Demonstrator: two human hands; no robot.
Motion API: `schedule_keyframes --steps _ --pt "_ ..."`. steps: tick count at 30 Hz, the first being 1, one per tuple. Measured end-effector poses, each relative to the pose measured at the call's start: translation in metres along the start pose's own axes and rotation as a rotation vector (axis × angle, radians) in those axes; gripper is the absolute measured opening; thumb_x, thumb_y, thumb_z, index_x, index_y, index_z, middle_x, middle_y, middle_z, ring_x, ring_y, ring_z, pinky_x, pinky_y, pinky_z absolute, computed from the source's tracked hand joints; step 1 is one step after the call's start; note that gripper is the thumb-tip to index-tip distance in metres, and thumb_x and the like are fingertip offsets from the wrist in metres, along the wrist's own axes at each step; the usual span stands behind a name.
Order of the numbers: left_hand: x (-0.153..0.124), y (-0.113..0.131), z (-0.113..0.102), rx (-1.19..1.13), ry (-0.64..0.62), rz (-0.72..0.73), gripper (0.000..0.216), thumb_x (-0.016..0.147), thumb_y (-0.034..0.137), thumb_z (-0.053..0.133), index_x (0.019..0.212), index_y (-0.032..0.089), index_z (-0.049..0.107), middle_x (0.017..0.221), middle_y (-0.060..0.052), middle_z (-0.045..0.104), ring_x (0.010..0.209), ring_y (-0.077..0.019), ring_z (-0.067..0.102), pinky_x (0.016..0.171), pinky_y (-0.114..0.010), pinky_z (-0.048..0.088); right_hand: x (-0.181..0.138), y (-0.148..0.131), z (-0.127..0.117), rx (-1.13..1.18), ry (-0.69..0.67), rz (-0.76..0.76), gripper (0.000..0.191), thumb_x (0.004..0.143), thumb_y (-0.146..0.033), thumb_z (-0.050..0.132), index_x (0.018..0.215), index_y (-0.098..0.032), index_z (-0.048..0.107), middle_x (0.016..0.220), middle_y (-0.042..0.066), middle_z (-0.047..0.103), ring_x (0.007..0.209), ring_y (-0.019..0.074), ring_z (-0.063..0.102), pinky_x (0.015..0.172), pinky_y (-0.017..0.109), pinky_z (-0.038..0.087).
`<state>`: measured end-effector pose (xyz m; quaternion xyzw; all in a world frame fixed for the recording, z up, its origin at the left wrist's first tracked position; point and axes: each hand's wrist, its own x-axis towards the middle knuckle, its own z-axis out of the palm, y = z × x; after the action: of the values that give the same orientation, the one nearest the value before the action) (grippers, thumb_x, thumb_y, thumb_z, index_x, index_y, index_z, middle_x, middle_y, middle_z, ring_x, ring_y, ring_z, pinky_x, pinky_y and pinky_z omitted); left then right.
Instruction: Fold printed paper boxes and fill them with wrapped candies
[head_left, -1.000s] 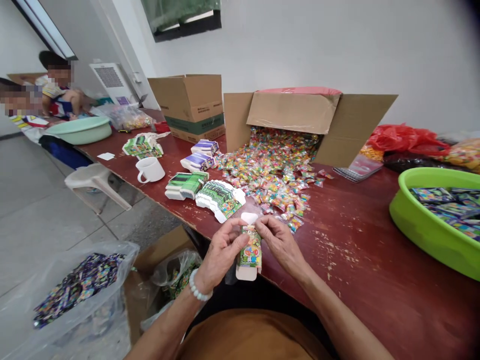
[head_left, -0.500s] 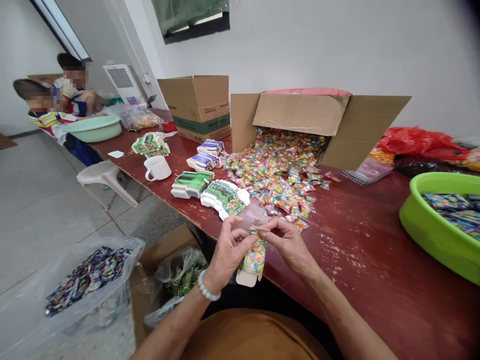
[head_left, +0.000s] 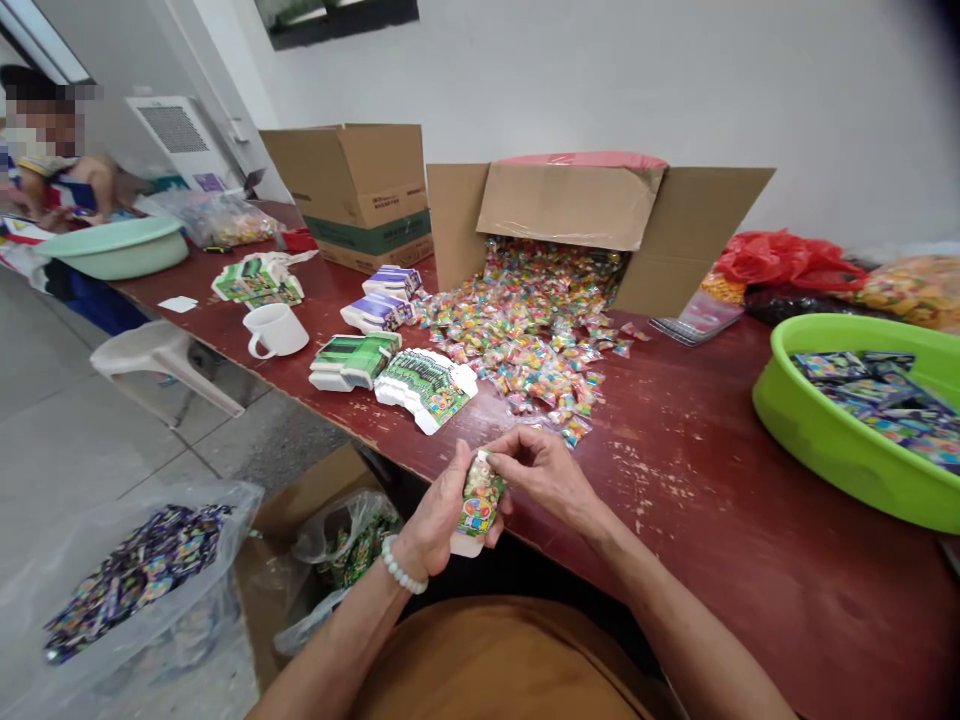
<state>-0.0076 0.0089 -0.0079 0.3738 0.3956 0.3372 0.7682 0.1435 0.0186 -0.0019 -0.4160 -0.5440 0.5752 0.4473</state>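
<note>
My left hand (head_left: 436,518) is wrapped round a small colourful printed carton (head_left: 478,503), held upright at the table's near edge. My right hand (head_left: 545,472) pinches the carton's top end, fingers pressed on its flap. Just beyond lies a spill of small wrapped sweets (head_left: 529,345) pouring from a tipped cardboard box (head_left: 577,210). Stacks of flat green printed cartons (head_left: 426,385) lie to the left of the sweets.
The red table (head_left: 720,500) carries a lime-green basin (head_left: 840,440) of dark packets at right, a white mug (head_left: 274,330), purple carton stacks (head_left: 379,312), another cardboard box (head_left: 358,190) and a pale green basin (head_left: 112,247). A person (head_left: 45,150) sits far left. Floor bags (head_left: 135,570) hold packets.
The carton's open white top flap has been folded down and my right fingers now press on it. Both hands moved slightly left and nearer me; the camera view shifted.
</note>
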Motion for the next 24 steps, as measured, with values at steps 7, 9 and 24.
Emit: schedule_keyframes --steps 7,9,24 --pt "-0.004 0.002 -0.002 0.074 -0.010 0.072 0.065 0.090 0.067 0.032 0.099 0.012 0.066 0.063 -0.005 0.064 0.041 -0.0111 0.056 0.040 -0.021 0.041 -0.001 -0.007 0.000 0.140 -0.024 -0.017 0.023 0.080 -0.040 0.069 0.078 -0.018 0.062 0.075 0.002 0.070 0.043 0.0127 0.060 0.043 0.026 0.047" --pt "-0.005 0.002 -0.001 0.043 -0.009 0.085 0.062 0.091 0.065 0.036 0.120 0.016 0.059 0.062 -0.002 0.063 0.041 -0.0122 0.056 0.040 -0.021 0.042 -0.007 -0.006 0.003 0.064 -0.068 -0.088 0.023 0.086 -0.042 0.063 0.080 -0.019 0.063 0.098 0.006 0.070 0.050 0.0118 0.062 0.049 0.028 0.050" --pt "0.015 0.011 -0.023 0.029 0.163 0.158 0.045 0.064 0.026 0.082 0.102 0.017 0.059 0.099 -0.005 0.068 0.076 -0.0156 0.063 0.067 -0.029 0.054 0.006 0.039 -0.099 -0.907 0.659 0.096 0.023 0.078 -0.027 0.067 0.098 -0.016 0.066 0.106 0.016 0.062 0.105 0.0319 0.055 0.091 0.045 0.041"
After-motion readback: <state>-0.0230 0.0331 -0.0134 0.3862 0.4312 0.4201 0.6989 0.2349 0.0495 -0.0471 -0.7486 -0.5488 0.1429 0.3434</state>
